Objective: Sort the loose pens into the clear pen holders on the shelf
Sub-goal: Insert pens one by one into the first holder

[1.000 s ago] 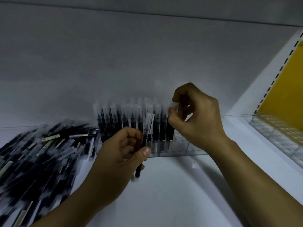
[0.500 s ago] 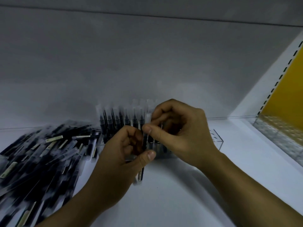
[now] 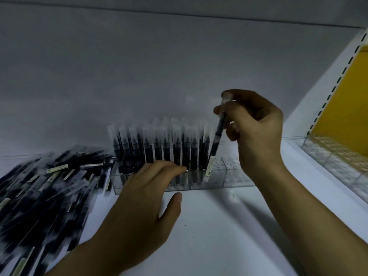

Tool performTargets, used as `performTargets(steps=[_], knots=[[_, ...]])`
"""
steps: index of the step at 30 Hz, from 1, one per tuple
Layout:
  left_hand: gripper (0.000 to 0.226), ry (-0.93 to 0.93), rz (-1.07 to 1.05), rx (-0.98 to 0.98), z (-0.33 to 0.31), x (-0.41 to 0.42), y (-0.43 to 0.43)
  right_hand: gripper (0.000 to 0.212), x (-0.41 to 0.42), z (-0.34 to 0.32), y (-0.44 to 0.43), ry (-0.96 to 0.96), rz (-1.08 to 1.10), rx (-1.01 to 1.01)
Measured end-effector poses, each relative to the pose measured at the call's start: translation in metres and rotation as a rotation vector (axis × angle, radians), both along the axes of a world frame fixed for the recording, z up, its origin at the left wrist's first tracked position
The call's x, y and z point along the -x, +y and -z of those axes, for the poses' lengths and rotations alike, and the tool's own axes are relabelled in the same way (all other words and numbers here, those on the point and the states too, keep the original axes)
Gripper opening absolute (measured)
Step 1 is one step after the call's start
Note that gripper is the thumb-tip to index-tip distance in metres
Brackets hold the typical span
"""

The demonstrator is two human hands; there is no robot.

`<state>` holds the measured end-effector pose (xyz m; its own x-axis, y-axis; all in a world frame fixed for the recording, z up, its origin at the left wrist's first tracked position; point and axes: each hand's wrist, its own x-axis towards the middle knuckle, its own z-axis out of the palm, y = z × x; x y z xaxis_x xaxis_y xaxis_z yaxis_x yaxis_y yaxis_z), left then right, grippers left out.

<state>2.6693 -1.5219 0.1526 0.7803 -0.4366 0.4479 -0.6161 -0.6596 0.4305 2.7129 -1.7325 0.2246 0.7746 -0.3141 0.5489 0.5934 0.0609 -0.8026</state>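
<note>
Head view: the right hand (image 3: 256,132) pinches one pen (image 3: 218,136) near its clear-capped top. The dark barrel tilts down, and its pale labelled end dips into the clear pen holder (image 3: 219,183) just below that hand. The left hand (image 3: 143,198) lies spread, fingertips against the holder's front, before the row of standing pens (image 3: 159,150). To its left, the pile of loose pens (image 3: 39,186) sprawls on the shelf (image 3: 219,226).

Blurred, cut at left edge: pen pile (image 3: 39,188). Partly hidden behind left hand (image 3: 139,208): holder (image 3: 217,182) front. Unreadable: pen labels (image 3: 57,168).
</note>
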Motion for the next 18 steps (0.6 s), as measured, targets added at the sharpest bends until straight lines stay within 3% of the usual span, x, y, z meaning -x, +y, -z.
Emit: performTargets(steps=[8, 18], knots=[[0.053, -0.118, -0.006, -0.163, 0.002, 0.002, -0.002, 0.013, -0.014, 0.008, -0.014, -0.067, 0.279, 0.170], [0.055, -0.140, -0.004, -0.272, 0.005, 0.000, 0.000, 0.009, -0.015, 0.013, -0.011, -0.052, 0.297, 0.381]])
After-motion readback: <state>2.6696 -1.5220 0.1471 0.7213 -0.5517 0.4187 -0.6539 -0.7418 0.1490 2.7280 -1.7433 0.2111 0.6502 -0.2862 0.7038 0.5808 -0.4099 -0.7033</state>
